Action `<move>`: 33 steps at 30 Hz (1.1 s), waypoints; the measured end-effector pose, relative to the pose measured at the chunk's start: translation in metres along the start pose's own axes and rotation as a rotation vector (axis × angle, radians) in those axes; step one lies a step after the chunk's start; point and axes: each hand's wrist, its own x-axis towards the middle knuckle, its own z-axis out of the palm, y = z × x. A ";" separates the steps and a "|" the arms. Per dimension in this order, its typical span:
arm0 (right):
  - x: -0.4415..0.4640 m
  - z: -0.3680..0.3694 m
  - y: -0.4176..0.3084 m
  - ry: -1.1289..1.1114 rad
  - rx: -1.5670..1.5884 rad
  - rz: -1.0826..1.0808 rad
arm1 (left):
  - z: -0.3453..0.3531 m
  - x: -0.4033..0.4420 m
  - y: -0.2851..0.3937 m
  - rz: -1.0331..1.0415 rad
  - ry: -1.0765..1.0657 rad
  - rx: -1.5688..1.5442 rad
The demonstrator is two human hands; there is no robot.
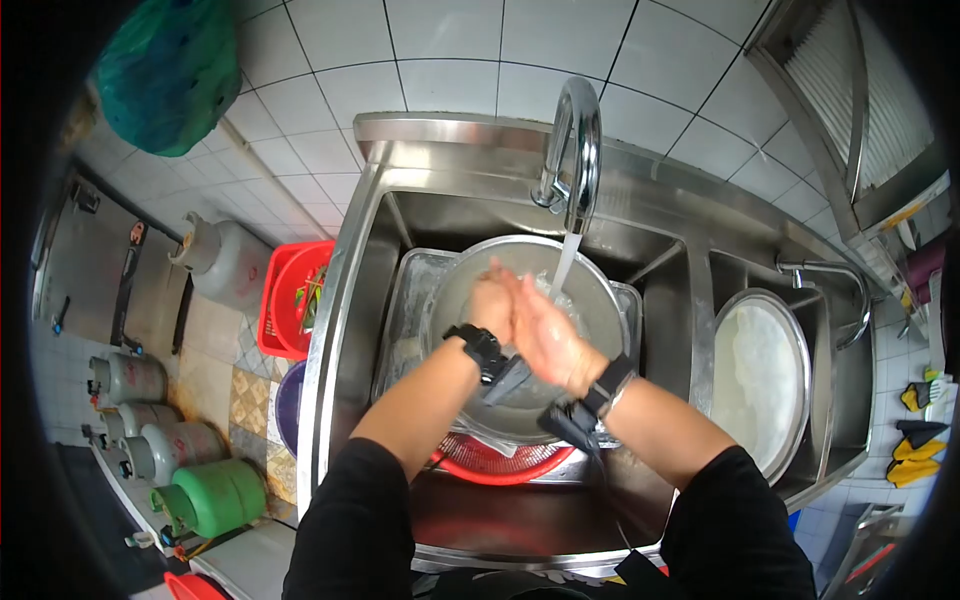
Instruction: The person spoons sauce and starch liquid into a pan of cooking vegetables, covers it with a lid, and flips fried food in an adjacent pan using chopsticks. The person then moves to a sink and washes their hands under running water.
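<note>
Set into a stainless-steel double sink (pixel 540 515), at the middle of the dial: a round metal basin (pixel 603 285) of cloudy water, on a rectangular tray (pixel 402 300), with a red colander (pixel 510 470) showing below at six o'clock. Over the water, left hand (pixel 492 305) and right hand (pixel 550 330) palm to palm; right fingers uncurled and close together, left fingers partly hidden and blurred, bend impossible to tell. At one o'clock, a chrome gooseneck faucet (pixel 580 110), its stream (pixel 566 265) falling into the basin just beside the right hand. Between three and four, in the smaller bowl, an oval-looking metal pan (pixel 803 370) with pale, indistinct contents; at three, a second faucet (pixel 855 285).

White tiled wall (pixel 445 30) across twelve; metal-framed cabinet or window (pixel 850 200) at two. Yellow-and-black gloves (pixel 912 470) toward four. At ten, a hanging green-blue bag (pixel 170 75). At nine, a red basket (pixel 268 320) and a pale gas cylinder (pixel 232 265). Toward eight, patterned floor tiles (pixel 250 415), grey gas cylinders (pixel 180 453) and a green gas cylinder (pixel 215 497).
</note>
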 end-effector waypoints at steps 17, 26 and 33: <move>-0.002 -0.015 -0.008 0.266 -0.004 0.106 | -0.015 0.008 -0.032 0.921 0.042 1.148; 0.007 -0.030 -0.026 0.320 -1.272 -0.042 | 0.010 -0.001 -0.019 -0.126 -0.225 -0.379; -0.014 -0.037 -0.043 -0.153 -1.945 -0.616 | 0.001 0.004 -0.020 -0.088 -0.263 -0.004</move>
